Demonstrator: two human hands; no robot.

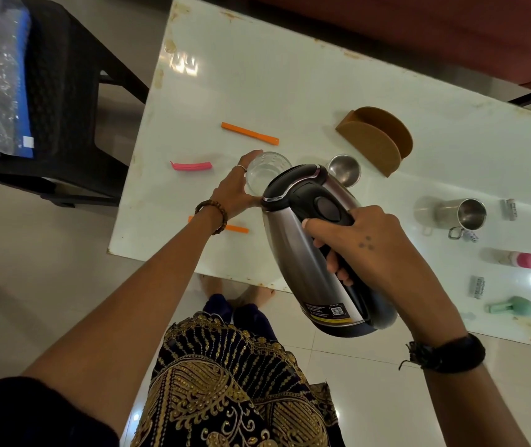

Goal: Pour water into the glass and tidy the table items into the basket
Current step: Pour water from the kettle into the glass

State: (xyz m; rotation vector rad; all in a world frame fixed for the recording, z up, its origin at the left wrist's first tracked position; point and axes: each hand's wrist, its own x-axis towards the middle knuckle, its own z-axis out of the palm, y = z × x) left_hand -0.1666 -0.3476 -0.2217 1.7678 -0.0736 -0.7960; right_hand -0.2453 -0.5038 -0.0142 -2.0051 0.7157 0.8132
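Glass (265, 171) — clear, upright on white table (290, 91), left hand (233, 188) curled round its side. Kettle (315, 243) — steel, tilted spout-down over the glass, right hand (361, 240) gripping its black handle. Nearby: pink clip (190, 165), orange clip (250, 133), steel mug (460, 216).

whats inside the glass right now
The glass looks clear, with at most a little water at the bottom; the level is hard to judge. The tilted kettle covers its near right rim, so any pouring stream is hidden.
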